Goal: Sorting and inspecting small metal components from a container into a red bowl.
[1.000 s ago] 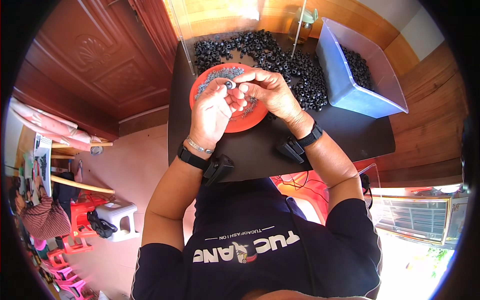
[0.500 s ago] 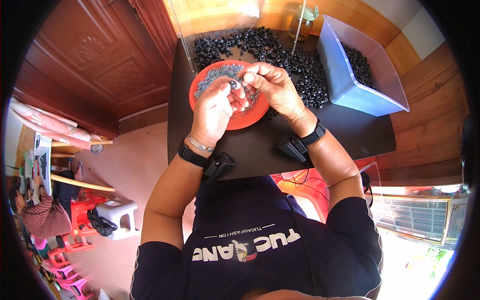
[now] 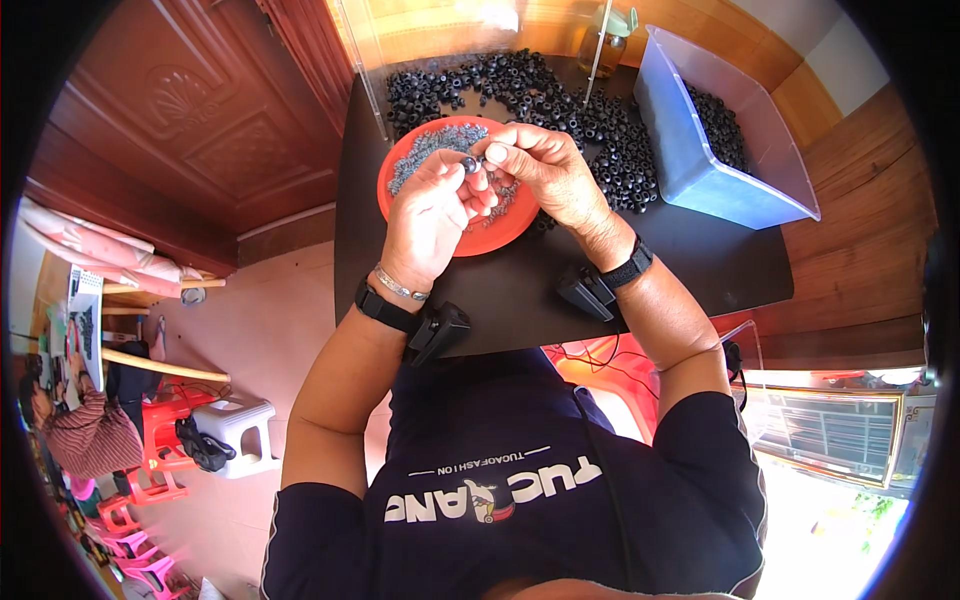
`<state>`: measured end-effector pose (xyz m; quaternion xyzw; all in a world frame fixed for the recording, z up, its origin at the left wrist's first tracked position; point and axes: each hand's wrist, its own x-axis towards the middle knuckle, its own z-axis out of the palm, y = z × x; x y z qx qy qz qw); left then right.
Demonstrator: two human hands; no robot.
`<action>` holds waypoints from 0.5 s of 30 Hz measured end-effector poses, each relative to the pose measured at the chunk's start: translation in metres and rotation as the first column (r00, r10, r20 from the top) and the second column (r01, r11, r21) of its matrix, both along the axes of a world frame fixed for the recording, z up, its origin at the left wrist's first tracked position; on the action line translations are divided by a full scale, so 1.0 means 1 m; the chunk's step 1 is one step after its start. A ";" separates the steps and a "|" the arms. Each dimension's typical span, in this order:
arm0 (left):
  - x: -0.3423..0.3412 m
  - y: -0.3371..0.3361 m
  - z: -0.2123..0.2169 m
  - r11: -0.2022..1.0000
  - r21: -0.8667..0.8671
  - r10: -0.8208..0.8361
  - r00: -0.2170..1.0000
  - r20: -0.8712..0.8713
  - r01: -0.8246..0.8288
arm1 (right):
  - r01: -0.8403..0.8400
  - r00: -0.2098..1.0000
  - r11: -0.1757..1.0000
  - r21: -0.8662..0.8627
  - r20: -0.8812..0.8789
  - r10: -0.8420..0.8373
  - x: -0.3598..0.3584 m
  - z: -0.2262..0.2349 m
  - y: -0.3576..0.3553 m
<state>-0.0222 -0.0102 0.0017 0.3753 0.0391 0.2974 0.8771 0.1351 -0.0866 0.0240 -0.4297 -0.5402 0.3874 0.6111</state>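
Note:
My left hand [image 3: 428, 205] pinches a small, round black plastic part [image 3: 470, 164] between thumb and fingers, its palm turned up. Close beside it, the thumb and forefinger of my right hand [image 3: 548, 172] are pressed together; whatever they grip is too small to make out. Both hands are over a round red-orange bowl [image 3: 487, 240] that holds many small grey metal-looking pieces [image 3: 425, 152]. Part of the bowl's contents is hidden behind my fingers. A heap of similar black parts [image 3: 625, 165] spreads over the dark table behind and to the right of the bowl.
A blue plastic bin [image 3: 700, 185] with more black parts stands at the table's right. Behind the heap are a clear upright panel [image 3: 597, 60] and a jar with a green lid [image 3: 620, 22]. At far left, another person [image 3: 95, 435] sits near stools [image 3: 235, 425].
The black part in my left hand has shifted slightly up and right, closer to my right fingertips. My right hand stays nearly where it was.

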 end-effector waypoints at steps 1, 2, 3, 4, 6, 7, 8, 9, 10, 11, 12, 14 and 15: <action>0.000 0.000 0.000 1.000 0.000 0.000 1.000 -0.001 0.000 | 0.000 1.000 1.000 0.000 -0.001 0.000 0.000 0.000 0.000; 0.000 0.000 0.000 1.000 0.007 0.003 1.000 0.001 -0.003 | 0.008 1.000 1.000 -0.018 0.017 -0.008 0.001 0.000 -0.001; -0.001 0.000 0.000 1.000 0.014 0.006 1.000 0.003 -0.006 | 0.017 0.999 0.999 -0.035 0.034 -0.016 0.001 0.000 -0.001; 0.000 0.000 0.000 1.000 0.014 0.007 1.000 0.002 -0.007 | 0.017 0.999 0.999 -0.035 0.033 -0.016 0.000 0.001 -0.001; 0.001 0.000 -0.002 0.999 0.042 0.032 0.999 -0.030 -0.030 | -0.041 0.999 0.999 -0.024 -0.032 0.041 -0.002 0.005 -0.003; 0.001 0.000 -0.002 0.999 0.041 0.031 0.999 -0.029 -0.030 | -0.041 0.999 0.999 -0.024 -0.031 0.040 -0.002 0.005 -0.003; 0.001 0.000 -0.002 0.997 0.062 0.046 0.998 -0.041 -0.044 | -0.027 1.000 1.000 -0.012 -0.010 0.027 -0.002 0.004 -0.002; 0.001 0.001 -0.003 0.995 0.084 0.061 0.997 -0.053 -0.056 | -0.013 1.000 1.000 0.001 0.010 0.013 -0.001 0.003 -0.002; 0.002 0.000 -0.002 0.995 0.083 0.060 0.997 -0.054 -0.055 | -0.012 1.000 1.000 0.000 0.009 0.012 -0.001 0.003 -0.002; 0.002 -0.001 -0.001 0.994 0.091 0.071 0.994 -0.078 -0.063 | -0.016 1.000 1.000 -0.001 0.006 0.016 0.000 0.002 -0.002; 0.002 -0.001 0.000 0.992 0.099 0.083 0.991 -0.103 -0.073 | -0.022 1.000 1.000 -0.001 0.003 0.022 0.000 0.002 -0.001; 0.001 -0.001 -0.002 0.990 0.121 0.089 0.990 -0.107 -0.076 | -0.015 1.000 1.000 -0.001 0.019 0.015 0.001 0.002 -0.001; 0.001 0.000 -0.002 0.987 0.143 0.094 0.990 -0.109 -0.078 | -0.008 0.999 1.000 0.000 0.036 0.008 0.001 0.002 -0.001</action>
